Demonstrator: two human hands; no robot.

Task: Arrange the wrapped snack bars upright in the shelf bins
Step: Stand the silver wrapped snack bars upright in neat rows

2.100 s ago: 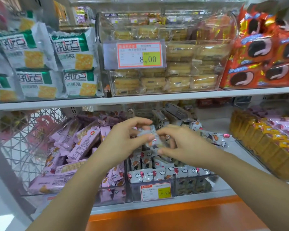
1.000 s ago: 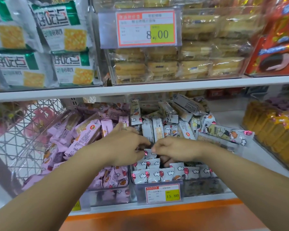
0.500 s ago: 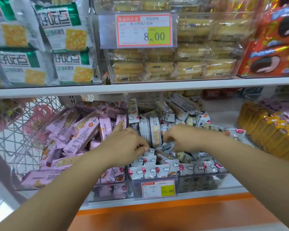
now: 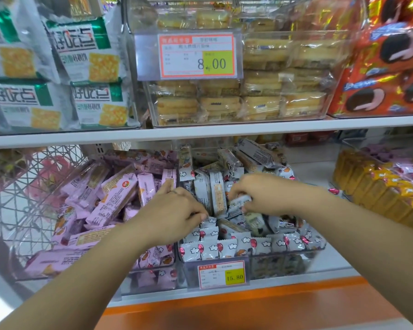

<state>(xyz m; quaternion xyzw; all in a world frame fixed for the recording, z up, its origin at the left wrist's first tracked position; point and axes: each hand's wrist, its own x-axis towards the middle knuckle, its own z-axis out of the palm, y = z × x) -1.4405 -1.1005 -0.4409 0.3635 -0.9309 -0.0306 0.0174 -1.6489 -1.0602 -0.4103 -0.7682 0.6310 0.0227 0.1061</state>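
Shelf bin (image 4: pixel 272 267), right hand (image 4: pixel 268 194) now pinches bar (image 4: pixel 239 201), left hand (image 4: pixel 174 211) stays

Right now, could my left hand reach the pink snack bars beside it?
Probably yes. The pink snack bars lie uncovered right beside the left hand, and nothing stands between them.

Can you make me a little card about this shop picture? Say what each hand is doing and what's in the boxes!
Place: lower shelf in a shop
Left hand: fingers curled at the upright bars; pinching or not, unclear
Right hand: grips one grey bar, tilted
Middle bin: front bars upright, bars behind jumbled
Pink bars: jumbled in the left bin
Price tag: 15.80, on the middle bin's front
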